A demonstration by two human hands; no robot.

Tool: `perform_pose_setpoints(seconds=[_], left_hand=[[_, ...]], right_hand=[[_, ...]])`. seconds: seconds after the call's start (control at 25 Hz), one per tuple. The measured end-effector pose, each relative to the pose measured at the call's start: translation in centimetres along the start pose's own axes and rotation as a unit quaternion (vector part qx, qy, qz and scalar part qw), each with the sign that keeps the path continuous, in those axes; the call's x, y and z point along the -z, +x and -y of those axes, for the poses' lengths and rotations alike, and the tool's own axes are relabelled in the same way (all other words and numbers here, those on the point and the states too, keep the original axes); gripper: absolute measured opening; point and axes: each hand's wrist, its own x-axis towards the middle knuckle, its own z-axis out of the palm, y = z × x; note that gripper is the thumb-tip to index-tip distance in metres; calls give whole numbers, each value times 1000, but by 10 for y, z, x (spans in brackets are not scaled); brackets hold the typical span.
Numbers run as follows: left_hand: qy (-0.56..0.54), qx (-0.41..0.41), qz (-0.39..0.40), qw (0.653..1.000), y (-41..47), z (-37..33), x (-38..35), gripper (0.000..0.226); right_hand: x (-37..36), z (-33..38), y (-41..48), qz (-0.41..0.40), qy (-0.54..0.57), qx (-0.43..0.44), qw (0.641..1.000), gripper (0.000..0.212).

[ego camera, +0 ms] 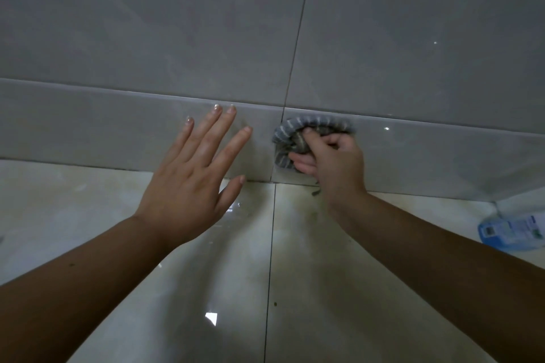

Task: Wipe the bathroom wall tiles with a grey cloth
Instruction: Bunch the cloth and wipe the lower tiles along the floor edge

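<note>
One blue container (513, 233) lies on the glossy floor (206, 289) at your far right, well apart from your hands. Your left hand (194, 168) rests flat, fingers spread, on the low wall tile (88, 127), just beside the cloth (298, 132). Your right hand (333, 162) grips that cloth: grey, pale-striped, bunched up, pressed against the same tile row by the vertical joint.

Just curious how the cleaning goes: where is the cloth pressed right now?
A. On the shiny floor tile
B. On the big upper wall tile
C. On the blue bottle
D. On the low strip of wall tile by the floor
D: the right hand grips the bunched grey cloth against the low strip tile, just under its top edge.
</note>
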Motion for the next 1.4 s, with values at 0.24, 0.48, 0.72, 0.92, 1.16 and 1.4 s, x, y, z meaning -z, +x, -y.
perform_pose_setpoints(seconds=[0.24, 0.48, 0.72, 0.92, 1.16, 1.4], left_hand=[[9, -27, 21, 999, 4, -14, -13, 62], [-11, -70, 14, 997, 21, -49, -32, 62], [-32, -111, 5, 993, 43, -89, -45, 61], [-42, -120, 0, 992, 60, -112, -50, 61], [-47, -130, 2, 990, 68, -119, -57, 60], [-43, -152, 14, 987, 70, -136, -67, 61]], right_hand=[[25, -59, 42, -67, -41, -100, 992, 25], [151, -25, 71, -175, -78, -18, 981, 31], [214, 2, 79, -209, -96, 59, 971, 28], [231, 17, 85, -280, -4, 62, 958, 31], [191, 9, 67, -238, -100, 89, 962, 20], [179, -13, 68, -127, -273, 92, 949, 21]])
